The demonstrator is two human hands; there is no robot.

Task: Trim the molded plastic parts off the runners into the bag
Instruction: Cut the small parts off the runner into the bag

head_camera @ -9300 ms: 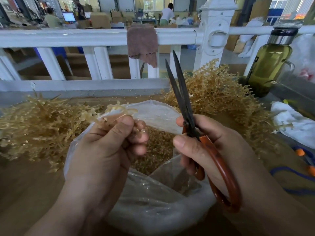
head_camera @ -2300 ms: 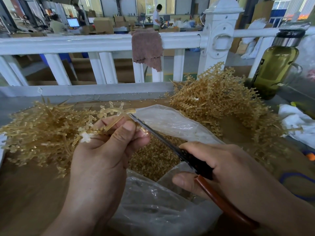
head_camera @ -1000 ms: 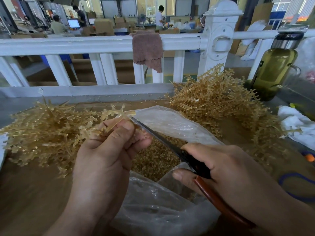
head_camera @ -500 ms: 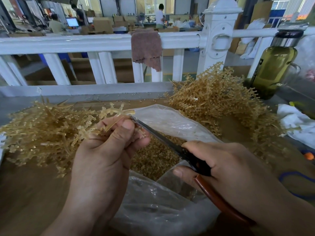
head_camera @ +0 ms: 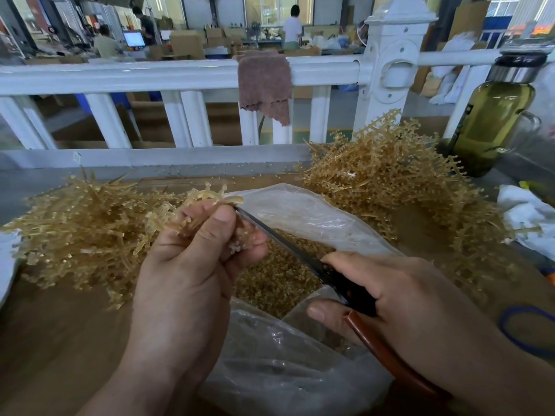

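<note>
Two heaps: 9 o'clock heap, 1 o'clock heap; one bag. The left hand pinched one runner, right hand gripped scissors — grips unchanged.

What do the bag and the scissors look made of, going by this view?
Bag: thin clear plastic film, glossy; it crinkles, and the trimmed parts show through. Scissors: dark, dull metal blades, probably steel; smooth reddish-brown handles, painted or plastic-coated, cannot tell which.

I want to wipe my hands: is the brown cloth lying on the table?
No, the brown cloth hangs draped over the top bar of the white railing.
</note>
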